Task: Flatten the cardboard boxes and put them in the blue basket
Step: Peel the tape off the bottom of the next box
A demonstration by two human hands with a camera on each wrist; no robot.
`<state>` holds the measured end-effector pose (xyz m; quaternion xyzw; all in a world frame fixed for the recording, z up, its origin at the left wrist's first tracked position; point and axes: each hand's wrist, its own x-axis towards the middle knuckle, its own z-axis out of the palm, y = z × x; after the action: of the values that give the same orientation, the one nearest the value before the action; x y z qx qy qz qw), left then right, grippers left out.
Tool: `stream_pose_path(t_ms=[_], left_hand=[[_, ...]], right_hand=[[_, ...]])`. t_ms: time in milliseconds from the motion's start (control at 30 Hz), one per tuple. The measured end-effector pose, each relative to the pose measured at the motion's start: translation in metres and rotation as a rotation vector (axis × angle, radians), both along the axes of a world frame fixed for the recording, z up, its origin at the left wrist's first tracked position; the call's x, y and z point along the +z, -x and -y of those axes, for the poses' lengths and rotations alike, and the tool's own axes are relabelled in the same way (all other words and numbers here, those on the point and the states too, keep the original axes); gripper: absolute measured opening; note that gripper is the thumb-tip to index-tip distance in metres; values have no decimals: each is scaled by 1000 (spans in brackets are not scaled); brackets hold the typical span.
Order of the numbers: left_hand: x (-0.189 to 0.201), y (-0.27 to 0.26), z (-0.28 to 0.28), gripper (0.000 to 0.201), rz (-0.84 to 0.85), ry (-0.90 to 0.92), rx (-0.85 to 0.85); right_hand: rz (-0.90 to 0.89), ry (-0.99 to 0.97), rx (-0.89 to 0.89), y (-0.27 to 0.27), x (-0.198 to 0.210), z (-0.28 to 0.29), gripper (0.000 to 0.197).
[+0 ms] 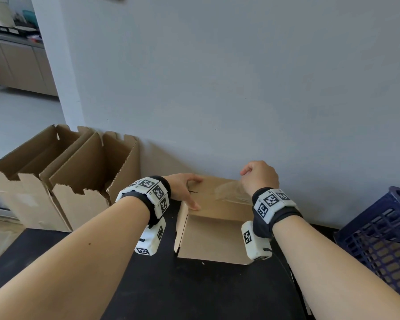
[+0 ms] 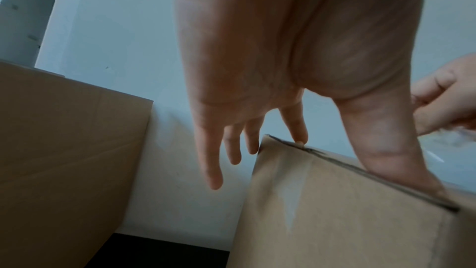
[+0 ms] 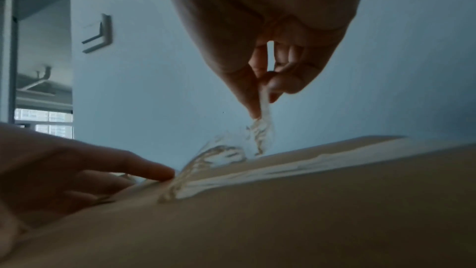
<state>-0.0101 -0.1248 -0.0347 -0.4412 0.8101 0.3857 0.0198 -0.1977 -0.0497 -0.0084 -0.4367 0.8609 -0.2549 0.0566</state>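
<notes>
While my left hand [image 1: 185, 190] lies with straightened fingers on the top of the small cardboard box [image 1: 214, 229], its thumb [image 2: 391, 150] along the centre seam and an index fingertip [image 2: 300, 139] touching the far corner, my right hand [image 1: 259, 175] is raised just above the same top, toward its right end. Between thumb and forefinger, the right hand pinches a strip of clear packing tape [image 3: 260, 129], which rises crumpled from the seam; its lower part is lifted off the cardboard beside my left fingertip [image 3: 159, 170], and a whitish band of it continues flat along the seam to the right. The small box stands on the black table [image 1: 171, 285], directly between my forearms, with one brown flap hanging down its near side. To the left, beyond the table edge, stand two larger open cardboard boxes [image 1: 62, 179], side by side against the grey wall [image 1: 240, 88]. At the right edge of the head view, the blue basket [image 1: 383, 241] stands near my right forearm, apart from the small box.
</notes>
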Motion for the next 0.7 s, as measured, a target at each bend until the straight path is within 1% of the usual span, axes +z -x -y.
stream_pose_path(t_ms=[100, 267, 500, 633, 700], left_hand=[[0, 1, 0, 85, 5, 1, 5], [1, 0, 0, 87, 28, 12, 5], [-1, 0, 1, 89, 32, 18, -4], [-2, 2, 4, 89, 24, 22, -12], [-3, 2, 5, 89, 27, 26, -17]], right_hand=[[43, 23, 23, -15, -4, 7, 25], [88, -38, 131, -40, -17, 13, 23], [302, -135, 203, -45, -23, 15, 28], [371, -188, 222, -49, -10, 14, 20], [390, -214, 265, -52, -5, 14, 14]])
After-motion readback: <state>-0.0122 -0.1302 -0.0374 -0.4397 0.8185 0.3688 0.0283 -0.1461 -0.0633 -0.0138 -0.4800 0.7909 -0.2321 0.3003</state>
